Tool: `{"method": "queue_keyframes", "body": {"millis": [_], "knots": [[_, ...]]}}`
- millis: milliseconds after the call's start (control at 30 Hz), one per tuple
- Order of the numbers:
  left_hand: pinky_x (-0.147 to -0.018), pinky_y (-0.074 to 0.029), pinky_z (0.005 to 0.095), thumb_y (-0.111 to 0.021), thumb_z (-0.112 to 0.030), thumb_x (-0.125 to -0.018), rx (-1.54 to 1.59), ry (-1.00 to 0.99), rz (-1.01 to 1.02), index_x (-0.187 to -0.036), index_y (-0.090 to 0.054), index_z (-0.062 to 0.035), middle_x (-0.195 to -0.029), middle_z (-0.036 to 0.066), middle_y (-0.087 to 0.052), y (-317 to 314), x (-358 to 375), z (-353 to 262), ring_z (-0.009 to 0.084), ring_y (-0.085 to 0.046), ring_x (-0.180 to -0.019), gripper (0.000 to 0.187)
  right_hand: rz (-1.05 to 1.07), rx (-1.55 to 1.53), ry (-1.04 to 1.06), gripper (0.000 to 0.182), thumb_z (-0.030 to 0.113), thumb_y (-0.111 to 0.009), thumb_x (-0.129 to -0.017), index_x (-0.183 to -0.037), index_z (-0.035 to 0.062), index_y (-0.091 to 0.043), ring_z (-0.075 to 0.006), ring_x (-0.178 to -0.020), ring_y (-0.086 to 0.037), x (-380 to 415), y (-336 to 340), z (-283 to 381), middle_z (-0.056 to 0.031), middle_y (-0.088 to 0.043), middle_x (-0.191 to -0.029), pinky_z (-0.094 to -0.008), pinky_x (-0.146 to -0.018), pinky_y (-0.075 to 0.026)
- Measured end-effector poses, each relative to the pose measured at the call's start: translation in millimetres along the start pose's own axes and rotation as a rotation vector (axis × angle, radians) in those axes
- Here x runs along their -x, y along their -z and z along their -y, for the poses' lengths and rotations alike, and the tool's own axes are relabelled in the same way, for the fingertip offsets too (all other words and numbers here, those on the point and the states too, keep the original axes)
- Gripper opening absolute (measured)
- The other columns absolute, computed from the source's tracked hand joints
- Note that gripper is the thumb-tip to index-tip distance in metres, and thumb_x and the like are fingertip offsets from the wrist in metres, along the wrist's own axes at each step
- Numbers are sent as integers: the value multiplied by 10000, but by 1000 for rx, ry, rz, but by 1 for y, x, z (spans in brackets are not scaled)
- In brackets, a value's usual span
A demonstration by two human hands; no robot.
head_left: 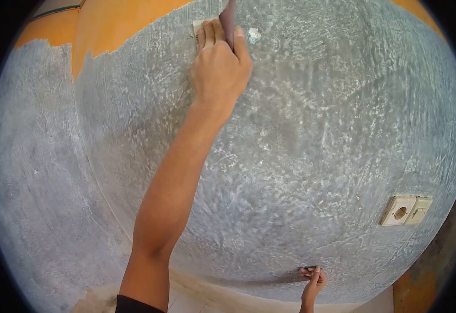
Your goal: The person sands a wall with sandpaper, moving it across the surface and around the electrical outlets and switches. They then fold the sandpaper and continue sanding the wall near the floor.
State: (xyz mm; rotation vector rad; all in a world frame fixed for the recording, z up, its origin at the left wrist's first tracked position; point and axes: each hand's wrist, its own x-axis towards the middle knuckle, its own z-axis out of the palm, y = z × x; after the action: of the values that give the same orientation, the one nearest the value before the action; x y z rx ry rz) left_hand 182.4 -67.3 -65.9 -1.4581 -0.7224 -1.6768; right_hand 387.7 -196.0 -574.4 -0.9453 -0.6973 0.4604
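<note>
My left hand (219,68) reaches up and presses flat fingers against a rough grey-blue wall (290,135). Under and between its fingers is a piece of sandpaper (228,23); a brown flap sticks up beside the thumb, and a pale edge with small printed marks shows at the fingertips. A small white patch (254,35) is on the wall just right of the thumb. Low in the view, my right hand (314,283) is near the wall with its fingers pinched together. Something dark shows at its fingertips, too small to name.
A power socket (400,211) and a switch (419,210) are mounted low on the right of the wall. Orange paint (118,23) borders the grey area above. A wall corner runs down the left side, and pale floor tiles (186,304) show at the bottom.
</note>
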Motion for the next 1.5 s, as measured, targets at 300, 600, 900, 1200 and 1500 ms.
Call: {"method": "queue_keyframes", "body": {"millis": [300,600,900,1200,1500], "knots": [[-980,-443,449,-333,-365,-966,-16,6,158,-1302,-389,145,-1357,315,-387,12,10,-1,414,-328,-1314,614,-7,14,4,364,302,-446,-984,-798,16,-572,-178,-602,-652,2,0,0,-114,-663,-679,-278,-573,-529],[-900,-463,480,-297,-411,-969,19,-45,-3,-1063,-590,135,-1265,339,-465,1,-4,14,486,-567,-1017,627,19,-15,8,365,254,-450,-981,-794,-33,-579,-214,-633,-667,0,1,3,-146,-659,-699,-303,-602,-544],[-997,-428,490,-322,-347,-964,56,-11,157,-1273,-416,153,-1309,334,-429,14,0,-11,449,-373,-1272,596,18,-36,-20,353,249,-442,-985,-814,-28,-580,-209,-645,-667,-1,3,1,-143,-664,-706,-303,-611,-544],[-1011,-423,435,-330,-324,-966,11,-96,136,-1278,-426,144,-1299,314,-454,9,7,-15,432,-419,-1247,570,14,-45,-4,351,245,-442,-984,-811,-29,-577,-207,-635,-664,0,-2,3,-139,-659,-693,-301,-612,-544],[-1053,-371,437,-348,-333,-967,59,-104,58,-1267,-440,144,-1316,309,-442,1,13,-39,420,-389,-1276,572,-7,-35,-13,359,254,-448,-981,-810,-34,-579,-206,-621,-661,1,0,2,-146,-658,-687,-301,-593,-546]]}}
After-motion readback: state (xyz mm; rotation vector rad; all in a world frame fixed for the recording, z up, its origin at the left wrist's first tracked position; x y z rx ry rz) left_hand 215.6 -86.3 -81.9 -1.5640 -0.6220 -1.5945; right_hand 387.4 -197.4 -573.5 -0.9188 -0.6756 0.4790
